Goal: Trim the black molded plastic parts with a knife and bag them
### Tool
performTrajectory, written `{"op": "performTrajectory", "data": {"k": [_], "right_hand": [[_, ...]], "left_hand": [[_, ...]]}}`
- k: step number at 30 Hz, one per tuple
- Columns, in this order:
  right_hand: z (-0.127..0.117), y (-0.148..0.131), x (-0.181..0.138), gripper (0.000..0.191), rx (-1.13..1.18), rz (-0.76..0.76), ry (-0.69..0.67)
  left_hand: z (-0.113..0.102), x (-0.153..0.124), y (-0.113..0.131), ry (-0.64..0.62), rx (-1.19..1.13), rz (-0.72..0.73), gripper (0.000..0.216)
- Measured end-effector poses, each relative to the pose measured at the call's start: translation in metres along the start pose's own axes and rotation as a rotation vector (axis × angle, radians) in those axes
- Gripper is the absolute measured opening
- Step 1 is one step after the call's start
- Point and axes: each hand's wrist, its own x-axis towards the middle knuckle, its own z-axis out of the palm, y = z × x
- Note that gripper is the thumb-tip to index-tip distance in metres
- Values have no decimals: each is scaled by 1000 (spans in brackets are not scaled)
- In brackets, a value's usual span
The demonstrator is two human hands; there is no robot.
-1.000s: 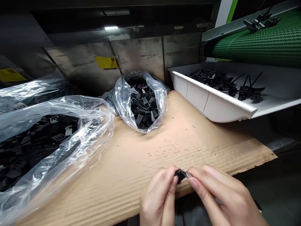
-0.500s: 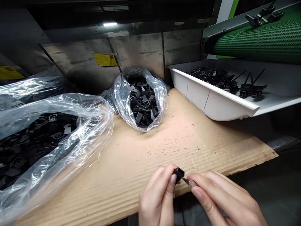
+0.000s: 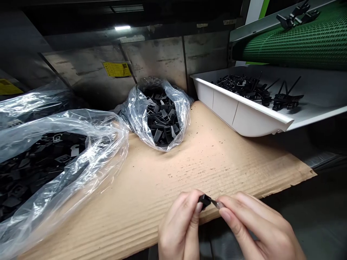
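Observation:
Low in the view, near the cardboard's front edge, my left hand (image 3: 180,225) pinches a small black plastic part (image 3: 204,200) between thumb and forefinger. My right hand (image 3: 255,225) is closed on a small pointed blade (image 3: 215,204), whose handle is hidden by the fingers. The blade's tip meets the right side of the black part, or lies very close to it. Ahead of the hands, an open clear plastic bag (image 3: 184,117) holds many black parts (image 3: 162,122).
A larger clear bag (image 3: 114,144) with black parts lies at left. The cardboard sheet (image 3: 151,187) carries dark shavings. At right a white tray (image 3: 252,117) holds black pieces under a green conveyor belt (image 3: 295,43). A metal wall (image 3: 157,57) stands behind.
The whole view has shifted slightly, so things appear a little farther left. The black part has turned a little in my left hand, and the blade's angle against it differs slightly.

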Motion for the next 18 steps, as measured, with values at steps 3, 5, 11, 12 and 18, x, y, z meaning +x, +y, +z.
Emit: {"op": "performTrajectory", "data": {"k": [3, 5, 11, 12, 18], "right_hand": [[1, 4, 0, 14, 4, 27, -27], [1, 8, 1, 14, -22, 26, -26], [-8, 13, 6, 17, 19, 62, -31], [-11, 10, 6, 17, 89, 93, -69], [-13, -1, 9, 36, 250, 265, -242]], "left_hand": [[-2, 0, 1, -6, -16, -16, 33], [-5, 1, 2, -53, -54, -67, 28], [-16, 11, 11, -298, -207, -356, 25], [-17, 13, 11, -320, -230, -399, 30], [-18, 18, 13, -371, -305, -512, 42]]}}
